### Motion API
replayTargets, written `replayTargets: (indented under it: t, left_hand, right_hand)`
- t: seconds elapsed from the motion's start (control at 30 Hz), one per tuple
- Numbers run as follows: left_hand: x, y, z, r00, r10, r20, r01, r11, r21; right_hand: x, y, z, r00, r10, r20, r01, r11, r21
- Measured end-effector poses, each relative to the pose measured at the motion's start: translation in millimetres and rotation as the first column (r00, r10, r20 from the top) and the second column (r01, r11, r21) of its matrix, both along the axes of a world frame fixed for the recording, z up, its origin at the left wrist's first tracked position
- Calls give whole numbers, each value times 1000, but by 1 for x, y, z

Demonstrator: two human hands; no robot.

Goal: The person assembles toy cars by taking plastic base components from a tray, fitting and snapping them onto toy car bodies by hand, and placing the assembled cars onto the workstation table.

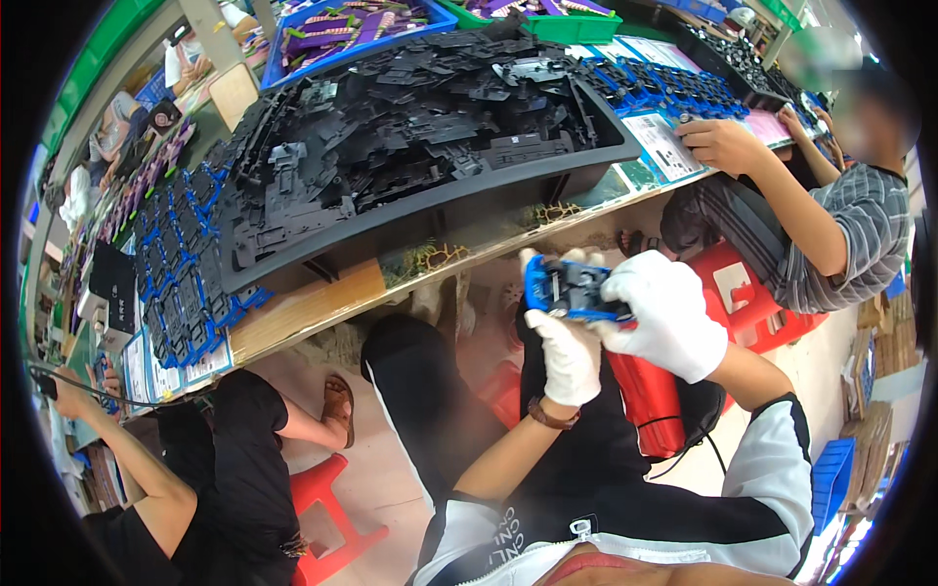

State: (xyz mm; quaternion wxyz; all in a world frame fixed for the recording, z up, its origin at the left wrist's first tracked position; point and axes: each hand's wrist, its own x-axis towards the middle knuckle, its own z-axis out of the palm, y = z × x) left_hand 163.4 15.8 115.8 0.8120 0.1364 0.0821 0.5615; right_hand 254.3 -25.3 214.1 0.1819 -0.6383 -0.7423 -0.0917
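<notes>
A small blue-and-black plastic assembly (576, 289), shaped like a toy car chassis, is held above my lap, in front of the table edge. My left hand (568, 359), in a white glove, supports it from below, with its fingertips showing behind the far side. Also gloved in white, my right hand (672, 311) closes on the assembly's right end, thumb and fingers pressed against it. The right palm hides part of that end. Beyond my hands, a big black tray (410, 210) heaped with loose black plastic parts (410, 98) stands on the table.
Rows of similar blue-and-black assemblies (181, 264) lie left of the tray, with more (664, 88) at its right. Blue (366, 47) and green (576, 29) bins with purple pieces stand behind. A co-worker (831, 205) sits right, another (147, 488) left. Red stools (327, 513) stand nearby.
</notes>
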Motion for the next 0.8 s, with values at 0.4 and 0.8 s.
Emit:
replayTargets:
  t: [0.4,0.8]
  left_hand:
    - [-97,39,13,986,79,146,-37,962,-269]
    - [-132,61,6,968,171,185,-131,968,-212]
  right_hand:
    - [-15,167,54,953,224,202,-278,913,300]
    - [-35,217,64,953,176,248,-242,932,269]
